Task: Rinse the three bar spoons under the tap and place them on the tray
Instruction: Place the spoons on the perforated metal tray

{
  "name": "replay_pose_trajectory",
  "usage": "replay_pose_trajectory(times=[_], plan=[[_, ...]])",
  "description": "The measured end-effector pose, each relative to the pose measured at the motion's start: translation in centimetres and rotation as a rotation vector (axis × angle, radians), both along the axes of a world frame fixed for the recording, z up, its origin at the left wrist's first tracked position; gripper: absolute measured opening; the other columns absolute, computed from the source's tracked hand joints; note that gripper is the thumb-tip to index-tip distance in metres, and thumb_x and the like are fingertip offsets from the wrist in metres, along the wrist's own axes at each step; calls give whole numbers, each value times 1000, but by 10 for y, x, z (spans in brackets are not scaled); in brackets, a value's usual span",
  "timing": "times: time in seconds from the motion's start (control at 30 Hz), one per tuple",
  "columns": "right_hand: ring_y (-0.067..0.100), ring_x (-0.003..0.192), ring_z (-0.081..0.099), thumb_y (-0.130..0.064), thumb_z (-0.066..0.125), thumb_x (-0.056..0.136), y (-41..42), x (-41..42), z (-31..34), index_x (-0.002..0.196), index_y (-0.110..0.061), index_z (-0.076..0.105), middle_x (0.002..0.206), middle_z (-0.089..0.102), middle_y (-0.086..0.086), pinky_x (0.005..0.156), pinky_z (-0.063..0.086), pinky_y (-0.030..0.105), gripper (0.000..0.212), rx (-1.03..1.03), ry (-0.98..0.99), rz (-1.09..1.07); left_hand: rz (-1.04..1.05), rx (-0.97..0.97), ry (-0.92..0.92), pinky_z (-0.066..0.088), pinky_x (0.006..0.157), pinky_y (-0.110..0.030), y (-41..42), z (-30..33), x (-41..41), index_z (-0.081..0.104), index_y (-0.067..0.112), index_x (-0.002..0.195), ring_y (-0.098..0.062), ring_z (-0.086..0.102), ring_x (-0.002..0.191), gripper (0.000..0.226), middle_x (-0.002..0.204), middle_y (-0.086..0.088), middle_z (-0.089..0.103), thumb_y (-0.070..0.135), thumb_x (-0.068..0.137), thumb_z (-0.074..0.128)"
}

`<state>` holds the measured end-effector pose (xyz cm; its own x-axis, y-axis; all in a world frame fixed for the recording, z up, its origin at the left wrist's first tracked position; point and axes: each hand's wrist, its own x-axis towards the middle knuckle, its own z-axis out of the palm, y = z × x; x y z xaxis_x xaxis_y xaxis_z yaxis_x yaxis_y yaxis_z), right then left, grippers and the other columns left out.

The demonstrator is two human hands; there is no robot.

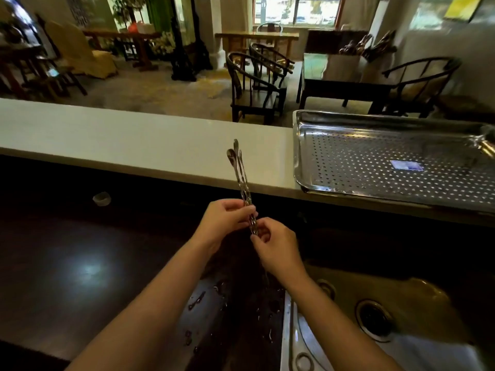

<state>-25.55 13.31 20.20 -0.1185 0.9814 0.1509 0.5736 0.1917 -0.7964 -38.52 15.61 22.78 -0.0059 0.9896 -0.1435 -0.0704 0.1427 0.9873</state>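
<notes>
Pinching bar spoons between fingers, bowls uppermost

Dim dark counter, window backlight, tray glare, bowed edges

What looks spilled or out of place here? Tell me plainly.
Water drops and small puddles lie on the dark counter left of the sink, under the forearms. Nothing else stands out: both hands, left hand and right hand, hold the spoons bunched, bowls up, and the tray sits flat on the ledge, slightly over its edge.
</notes>
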Motion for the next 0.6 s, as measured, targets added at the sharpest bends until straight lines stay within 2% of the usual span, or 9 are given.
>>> replay_pose_trajectory(times=[0.07,0.2,0.3,0.47,0.6], plan=[[13,72,60,-12,63,81,3,8,18,95,-18,66,83,66,2,69,52,26,16,61,18,-18,-18,90,30,56,63,-18,5,23,8,73,16,76,-12,73,77,9,72,1,76,8,80,68],[7,73,61,-18,68,79,5,37,51,96,-20,68,81,66,-5,69,51,19,17,109,103,-22,-45,188,86,53,61,-12,9,57,32,71,16,81,-9,73,77,8,75,4,76,11,81,66],[8,74,64,-20,67,81,7,64,74,96,-19,70,77,65,-11,69,55,23,16,131,198,-22,-56,246,108,52,59,-11,12,77,55,72,18,79,-8,72,74,9,73,5,76,12,81,66],[3,69,61,-14,68,81,19,105,100,82,-15,69,71,64,-10,63,50,16,2,160,237,-63,-90,302,111,55,62,-17,21,102,95,73,13,80,-13,73,74,10,72,1,75,8,82,65],[7,70,64,-14,69,79,30,137,114,80,-16,70,71,66,-7,65,54,22,2,154,271,-66,-123,293,77,55,62,-17,33,115,122,72,12,82,-14,73,75,13,73,1,76,4,83,62]])
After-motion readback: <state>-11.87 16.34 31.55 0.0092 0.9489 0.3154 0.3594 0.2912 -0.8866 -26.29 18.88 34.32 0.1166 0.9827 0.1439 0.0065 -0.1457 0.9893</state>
